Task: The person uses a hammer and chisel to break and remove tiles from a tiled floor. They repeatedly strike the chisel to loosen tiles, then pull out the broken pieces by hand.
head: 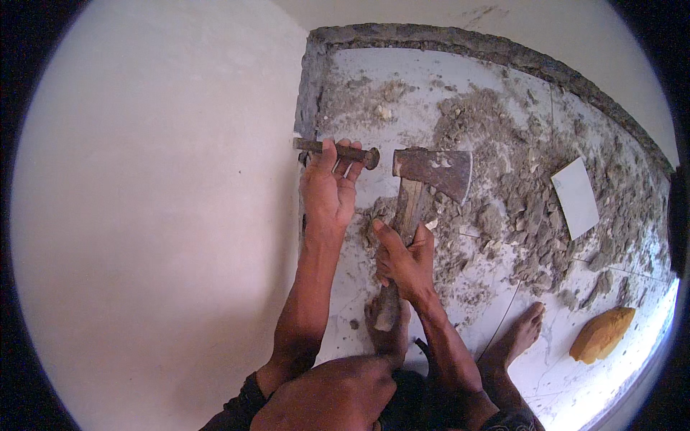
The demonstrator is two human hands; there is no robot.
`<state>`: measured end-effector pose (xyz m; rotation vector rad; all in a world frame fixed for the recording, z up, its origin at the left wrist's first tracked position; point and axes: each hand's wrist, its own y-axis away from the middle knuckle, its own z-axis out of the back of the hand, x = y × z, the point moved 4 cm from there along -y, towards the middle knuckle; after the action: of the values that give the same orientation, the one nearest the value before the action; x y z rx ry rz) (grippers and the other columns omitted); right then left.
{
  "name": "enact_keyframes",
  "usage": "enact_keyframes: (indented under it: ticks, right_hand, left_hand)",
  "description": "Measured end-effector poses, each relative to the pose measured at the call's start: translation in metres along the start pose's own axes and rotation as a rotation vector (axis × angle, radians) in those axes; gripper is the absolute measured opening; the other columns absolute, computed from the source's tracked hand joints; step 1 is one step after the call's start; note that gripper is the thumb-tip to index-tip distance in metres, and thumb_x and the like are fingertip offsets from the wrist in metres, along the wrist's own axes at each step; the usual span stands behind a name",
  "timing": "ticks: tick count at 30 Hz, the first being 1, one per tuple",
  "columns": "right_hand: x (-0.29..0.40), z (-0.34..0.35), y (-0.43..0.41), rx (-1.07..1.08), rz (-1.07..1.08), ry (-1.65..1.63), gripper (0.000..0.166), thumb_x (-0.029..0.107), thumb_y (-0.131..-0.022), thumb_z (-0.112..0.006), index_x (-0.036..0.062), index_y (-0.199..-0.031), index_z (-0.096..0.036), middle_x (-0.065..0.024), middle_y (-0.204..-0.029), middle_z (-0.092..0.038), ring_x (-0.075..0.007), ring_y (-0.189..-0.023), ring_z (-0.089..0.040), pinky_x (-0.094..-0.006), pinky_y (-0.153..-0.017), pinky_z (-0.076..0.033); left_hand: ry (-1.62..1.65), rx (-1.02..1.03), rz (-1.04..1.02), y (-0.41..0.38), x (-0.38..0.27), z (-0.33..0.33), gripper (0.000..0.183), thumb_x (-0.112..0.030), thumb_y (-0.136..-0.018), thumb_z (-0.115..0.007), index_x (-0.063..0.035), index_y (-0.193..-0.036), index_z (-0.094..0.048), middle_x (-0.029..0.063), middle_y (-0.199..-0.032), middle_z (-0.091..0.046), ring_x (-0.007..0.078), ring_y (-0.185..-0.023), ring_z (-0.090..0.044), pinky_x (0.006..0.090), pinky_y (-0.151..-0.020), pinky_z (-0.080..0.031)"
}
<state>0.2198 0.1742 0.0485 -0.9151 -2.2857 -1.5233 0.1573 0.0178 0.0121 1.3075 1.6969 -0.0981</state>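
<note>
My left hand (330, 186) grips a rusty metal chisel (350, 152) by its shaft. The chisel lies level across the fingers, its narrow end at the foot of the wall and its mushroomed head towards the axe. In my right hand (407, 258) is the wooden handle of an axe (434, 167). The axe's blunt poll faces the chisel's head, a short gap apart, and its cutting edge points right. Along the wall's base runs a rough, chipped grey strip (312, 91), partly behind the left hand.
Broken mortar rubble (517, 204) covers much of the white tiled floor (399, 64). A white tile piece (575, 198) rests on the rubble at right, with an orange-brown lump (602, 334) below it. A plain wall (161, 188) rises at left. My bare feet are on the floor.
</note>
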Motion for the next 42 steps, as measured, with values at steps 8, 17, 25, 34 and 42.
enact_keyframes:
  ticks: [8, 17, 25, 34, 42]
  right_hand:
    - [-0.011, 0.002, -0.005, -0.016, 0.062, 0.057, 0.015, 0.015, -0.089, -0.066, 0.0077, -0.088, -0.052, 0.0025, -0.051, -0.045, -0.0081, -0.036, -0.039, -0.0261, -0.031, -0.031]
    - [0.055, 0.071, 0.010, -0.206, 0.567, -0.339, 0.014, 0.017, -0.090, -0.062, 0.0061, -0.092, -0.053, 0.0016, -0.054, -0.045, -0.0092, -0.038, -0.040, -0.0255, -0.034, -0.033]
    - [-0.026, 0.013, -0.022, -0.049, 0.318, 0.119, 0.015, 0.019, -0.091, -0.058, 0.0048, -0.095, -0.055, 0.0008, -0.057, -0.045, -0.0102, -0.041, -0.041, -0.0249, -0.036, -0.034]
    - [0.058, 0.075, 0.013, -0.187, 0.710, -0.282, 0.019, 0.021, -0.093, -0.054, 0.0032, -0.099, -0.056, -0.0001, -0.060, -0.045, -0.0114, -0.043, -0.042, -0.0243, -0.039, -0.036]
    - [0.012, 0.059, -0.008, -0.114, 0.521, -0.148, 0.023, 0.023, -0.094, -0.051, 0.0018, -0.102, -0.057, -0.0009, -0.062, -0.045, -0.0124, -0.046, -0.043, -0.0238, -0.041, -0.038]
  left_hand:
    - [-0.008, -0.018, -0.003, -0.003, 0.004, -0.004, 0.026, -0.018, -0.088, -0.068, -0.0036, -0.104, -0.054, 0.0099, -0.099, -0.062, 0.0293, -0.100, -0.062, 0.0454, -0.089, -0.053]
    - [0.063, -0.002, -0.009, -0.006, -0.005, -0.002, 0.025, -0.015, -0.090, -0.064, -0.0009, -0.106, -0.051, 0.0130, -0.101, -0.060, 0.0312, -0.102, -0.061, 0.0469, -0.091, -0.052]
    - [0.015, 0.009, 0.015, -0.015, 0.001, 0.005, 0.024, -0.016, -0.088, -0.067, -0.0010, -0.102, -0.054, 0.0130, -0.101, -0.061, 0.0308, -0.102, -0.061, 0.0465, -0.091, -0.052]
    - [0.056, -0.019, 0.042, -0.006, 0.000, -0.010, 0.022, -0.015, -0.088, -0.068, -0.0030, -0.101, -0.055, 0.0109, -0.102, -0.061, 0.0302, -0.103, -0.061, 0.0467, -0.092, -0.051]
    - [0.040, -0.005, 0.017, -0.007, -0.010, 0.014, 0.024, -0.015, -0.087, -0.069, -0.0026, -0.102, -0.055, 0.0117, -0.100, -0.061, 0.0304, -0.101, -0.061, 0.0457, -0.093, -0.051]
